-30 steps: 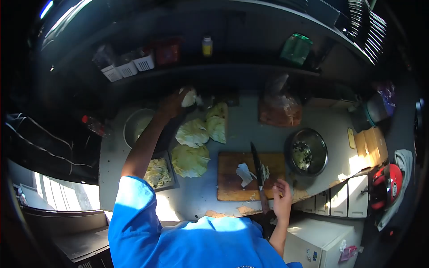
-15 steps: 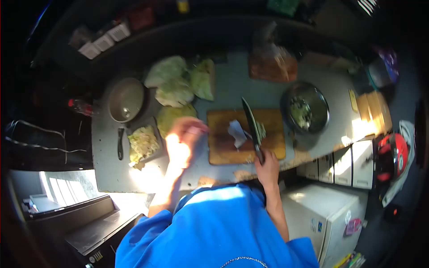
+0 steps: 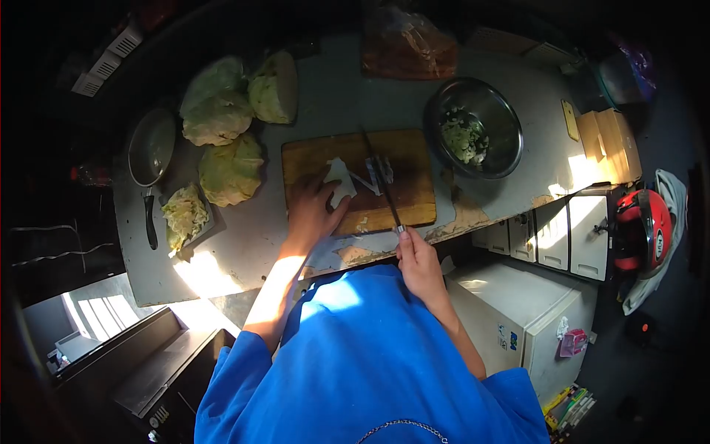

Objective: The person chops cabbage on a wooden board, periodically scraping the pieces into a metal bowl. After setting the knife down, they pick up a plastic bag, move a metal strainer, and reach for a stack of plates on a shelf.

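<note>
On the wooden cutting board [image 3: 410,203] lies a pale piece of cabbage [image 3: 339,177]. My left hand [image 3: 312,211] rests over its left side, fingers and thumb set around it. My right hand [image 3: 420,263] is wrapped round the handle of a long kitchen knife [image 3: 383,181]. The blade points away from me and stands over the board, just right of the pale piece. Small cut bits sit beside and partly behind the blade. To the board's right, a steel bowl [image 3: 506,152] holds chopped cabbage [image 3: 464,138].
Left of the board are cabbage halves [image 3: 272,89], a loose leafy piece [image 3: 231,172], a heap of trimmed leaves [image 3: 183,216] and a frying pan [image 3: 151,148]. A plastic-wrapped reddish-brown block [image 3: 409,52] lies behind the board. Cardboard [image 3: 608,144] stands at the table's right end.
My left hand has moved right from beside the board onto the pale cabbage piece. The knife is still in my right hand. The whole view has shifted, with table things now higher and further left.
</note>
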`<state>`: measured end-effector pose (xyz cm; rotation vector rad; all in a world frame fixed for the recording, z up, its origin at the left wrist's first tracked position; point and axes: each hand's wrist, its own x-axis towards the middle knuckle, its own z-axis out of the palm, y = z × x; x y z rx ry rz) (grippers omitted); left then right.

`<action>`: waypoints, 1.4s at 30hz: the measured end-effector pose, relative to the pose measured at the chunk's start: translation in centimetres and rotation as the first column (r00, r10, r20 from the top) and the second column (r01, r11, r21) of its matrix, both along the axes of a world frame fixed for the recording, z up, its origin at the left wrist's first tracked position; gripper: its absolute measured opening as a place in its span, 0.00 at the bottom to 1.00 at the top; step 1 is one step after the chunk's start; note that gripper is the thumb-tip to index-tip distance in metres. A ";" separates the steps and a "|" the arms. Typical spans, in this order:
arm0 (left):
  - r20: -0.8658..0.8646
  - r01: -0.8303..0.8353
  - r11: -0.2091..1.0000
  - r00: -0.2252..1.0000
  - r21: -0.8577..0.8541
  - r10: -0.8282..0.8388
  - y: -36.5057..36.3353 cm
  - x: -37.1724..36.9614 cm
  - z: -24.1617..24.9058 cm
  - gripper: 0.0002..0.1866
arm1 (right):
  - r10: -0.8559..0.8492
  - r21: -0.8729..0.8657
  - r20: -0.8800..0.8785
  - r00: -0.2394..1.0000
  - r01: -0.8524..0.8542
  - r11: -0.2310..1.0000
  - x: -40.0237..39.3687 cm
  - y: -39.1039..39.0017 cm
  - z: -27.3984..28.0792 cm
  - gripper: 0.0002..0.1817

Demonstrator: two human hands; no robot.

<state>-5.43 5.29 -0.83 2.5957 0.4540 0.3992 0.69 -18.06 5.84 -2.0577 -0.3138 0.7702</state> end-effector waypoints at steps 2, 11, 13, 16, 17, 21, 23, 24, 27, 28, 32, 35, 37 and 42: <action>0.032 -0.011 1.000 0.999 0.021 0.010 -0.3 0.3 -0.5 0.19 | 0.063 0.058 0.108 0.992 -0.069 0.996 -0.9 -0.1 -1.6 0.18; -0.114 -0.074 0.980 0.989 0.186 0.097 -2.3 0.9 -1.4 0.29 | 0.125 0.031 0.022 0.992 -0.126 0.992 -2.1 1.8 -1.0 0.16; -0.112 -0.094 0.984 0.987 0.155 0.112 -2.5 1.1 -1.6 0.30 | 0.101 0.006 -0.005 0.995 -0.101 0.995 -2.6 2.1 -1.1 0.17; -0.094 -0.114 0.988 0.988 0.107 0.124 -2.4 0.7 -2.1 0.31 | 0.054 -0.021 -0.019 0.998 -0.054 0.998 -3.7 2.5 -1.7 0.17; -0.118 -0.089 0.985 0.987 0.149 0.107 -2.3 0.7 -2.3 0.31 | 0.046 -0.022 -0.021 0.999 -0.047 0.999 -4.2 2.7 -1.9 0.17; -0.145 -0.038 0.977 0.987 0.208 0.069 -2.1 0.5 -2.3 0.29 | -0.036 -0.011 0.050 0.998 0.037 0.999 -5.6 3.5 -2.5 0.16; -0.144 -0.023 0.978 0.988 0.208 0.054 -2.0 0.4 -2.4 0.29 | -0.061 -0.011 0.056 0.997 0.062 0.998 -6.1 3.9 -2.5 0.15; -0.147 -0.018 0.977 0.988 0.212 0.050 -1.9 0.3 -2.4 0.29 | -0.077 0.000 0.050 0.996 0.077 0.997 -6.4 4.0 -2.6 0.14; -0.104 -0.014 0.981 0.994 0.193 0.035 -1.9 0.3 -2.6 0.29 | -0.101 0.008 0.067 0.993 0.101 0.995 -7.2 4.1 -2.5 0.13; -0.095 -0.014 0.982 0.995 0.189 0.033 -1.8 0.4 -2.6 0.29 | -0.101 0.005 0.089 0.991 0.101 0.995 -7.2 4.1 -2.6 0.13; -0.136 -0.010 0.982 0.990 0.187 0.036 -1.8 0.3 -2.6 0.30 | -0.097 -0.009 0.147 0.984 0.100 0.995 -7.4 3.9 -3.4 0.13; -0.133 -0.028 0.980 0.990 0.197 0.055 -1.9 0.2 -2.7 0.29 | -0.073 -0.063 0.191 0.979 0.087 0.994 -7.2 4.1 -3.9 0.14; -0.128 -0.039 0.978 0.989 0.206 0.067 -2.0 0.3 -2.8 0.29 | -0.064 -0.100 0.206 0.976 0.087 0.991 -7.2 4.3 -3.9 0.14; -0.126 -0.086 0.979 0.986 0.186 0.110 -2.3 -0.5 -2.9 0.30 | -0.060 -0.083 0.192 0.980 0.077 0.994 -6.1 4.3 -3.5 0.13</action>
